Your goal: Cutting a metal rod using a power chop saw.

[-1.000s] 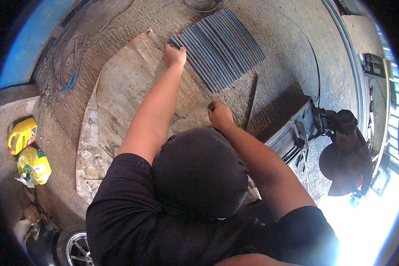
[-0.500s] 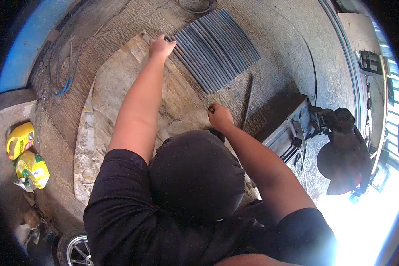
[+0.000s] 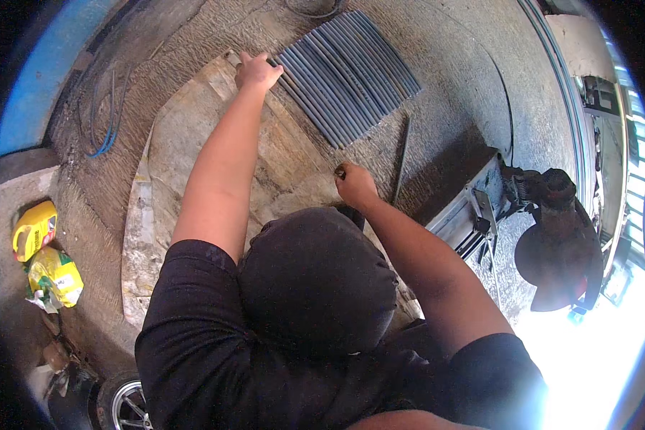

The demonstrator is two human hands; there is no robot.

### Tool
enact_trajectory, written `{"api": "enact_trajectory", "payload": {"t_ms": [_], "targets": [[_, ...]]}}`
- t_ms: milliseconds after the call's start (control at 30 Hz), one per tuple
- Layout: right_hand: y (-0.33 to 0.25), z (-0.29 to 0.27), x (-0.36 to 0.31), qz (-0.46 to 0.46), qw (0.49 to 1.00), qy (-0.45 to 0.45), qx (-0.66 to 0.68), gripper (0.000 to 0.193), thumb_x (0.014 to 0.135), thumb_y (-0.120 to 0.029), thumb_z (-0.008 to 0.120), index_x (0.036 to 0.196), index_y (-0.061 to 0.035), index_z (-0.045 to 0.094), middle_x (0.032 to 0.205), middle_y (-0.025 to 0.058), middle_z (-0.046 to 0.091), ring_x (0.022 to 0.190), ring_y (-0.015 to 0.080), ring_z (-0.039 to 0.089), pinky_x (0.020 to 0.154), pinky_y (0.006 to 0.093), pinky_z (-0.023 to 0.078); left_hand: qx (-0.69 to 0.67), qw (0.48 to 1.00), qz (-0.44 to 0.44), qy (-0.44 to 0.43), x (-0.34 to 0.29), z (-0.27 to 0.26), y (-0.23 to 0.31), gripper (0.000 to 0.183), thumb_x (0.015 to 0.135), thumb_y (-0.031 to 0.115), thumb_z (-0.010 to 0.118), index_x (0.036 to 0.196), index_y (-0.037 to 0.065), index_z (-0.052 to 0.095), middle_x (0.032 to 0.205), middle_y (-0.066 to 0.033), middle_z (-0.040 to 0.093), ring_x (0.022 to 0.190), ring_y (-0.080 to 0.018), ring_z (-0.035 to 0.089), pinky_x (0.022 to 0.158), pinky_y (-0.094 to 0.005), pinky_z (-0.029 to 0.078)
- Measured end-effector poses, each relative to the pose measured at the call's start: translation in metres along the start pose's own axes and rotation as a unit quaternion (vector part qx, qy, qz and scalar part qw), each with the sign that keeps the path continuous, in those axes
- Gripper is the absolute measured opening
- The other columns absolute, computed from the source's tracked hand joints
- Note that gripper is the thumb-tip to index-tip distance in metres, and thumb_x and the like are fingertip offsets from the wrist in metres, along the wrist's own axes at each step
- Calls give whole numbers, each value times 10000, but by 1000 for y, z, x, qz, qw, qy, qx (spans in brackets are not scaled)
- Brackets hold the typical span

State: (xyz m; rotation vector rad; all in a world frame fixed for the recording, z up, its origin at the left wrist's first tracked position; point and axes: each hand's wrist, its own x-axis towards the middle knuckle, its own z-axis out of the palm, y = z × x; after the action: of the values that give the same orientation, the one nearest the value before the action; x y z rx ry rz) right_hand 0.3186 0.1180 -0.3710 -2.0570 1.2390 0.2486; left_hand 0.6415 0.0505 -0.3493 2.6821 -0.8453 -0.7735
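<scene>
Several dark grey metal rods (image 3: pixel 347 79) lie side by side in a tight slanted row on the rough floor. At the far left end of the row is my left hand (image 3: pixel 256 72), its fingers apart and its thumb against the end of the outermost rod. My right hand (image 3: pixel 355 185) is closed just below the row's near left corner. Something small and dark shows at its curled fingers, too hidden to name. A stained, pale sheet (image 3: pixel 193 150) spreads on the floor beneath my left arm.
One loose rod (image 3: pixel 403 159) lies right of my right hand. Farther right stands a cut-off saw (image 3: pixel 555 244) with a metal base (image 3: pixel 466 215). A yellow jug (image 3: pixel 36 231) and yellow bag (image 3: pixel 56 276) are at left, above a spoked wheel (image 3: pixel 130 407).
The fingers of my left hand have spread at the rod end. My right hand stays closed in nearly the same place. The rods have not visibly moved.
</scene>
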Motion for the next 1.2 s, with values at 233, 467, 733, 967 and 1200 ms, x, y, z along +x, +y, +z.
{"api": "enact_trajectory", "payload": {"t_ms": [233,467,733,967,1200], "targets": [[-1,-3,-1,4,1000,-6,5,266,807,-189,621,1033,-50,636,957,208,663,931,376,627,822,451,491,88,995,38,31,3,6,0,635,843,480,631,1405,269,426,1524,-155,194,1369,-407,260,1071,-478,355],[-2,-6,-1,6,1000,-26,15,273,831,-226,556,1034,-58,629,1026,226,641,974,403,608,858,479,483,38,987,17,157,-2,16,-3,572,858,396,624,1314,96,453,1371,-207,404,1256,-381,436,966,-464,445],[-6,-1,2,-6,1000,-14,-6,262,826,-210,561,1030,-67,642,1036,222,641,971,403,609,857,476,485,-8,999,13,33,-13,52,-17,469,887,435,530,1034,10,663,1116,-212,637,1062,-360,603,897,-450,489],[-9,-7,-1,21,999,-25,23,246,826,-200,572,1029,-86,651,1013,218,649,960,394,618,856,468,489,-29,999,18,35,-16,57,-10,433,891,402,534,1024,12,669,1095,-217,644,1035,-362,614,880,-447,502],[-5,-12,-2,22,999,-17,-22,293,838,-225,589,1091,-81,619,1036,213,647,974,392,616,846,477,492,-23,1000,6,-1,-22,54,-7,462,872,410,534,994,-13,676,1046,-224,658,987,-367,633,841,-456,518]]}}
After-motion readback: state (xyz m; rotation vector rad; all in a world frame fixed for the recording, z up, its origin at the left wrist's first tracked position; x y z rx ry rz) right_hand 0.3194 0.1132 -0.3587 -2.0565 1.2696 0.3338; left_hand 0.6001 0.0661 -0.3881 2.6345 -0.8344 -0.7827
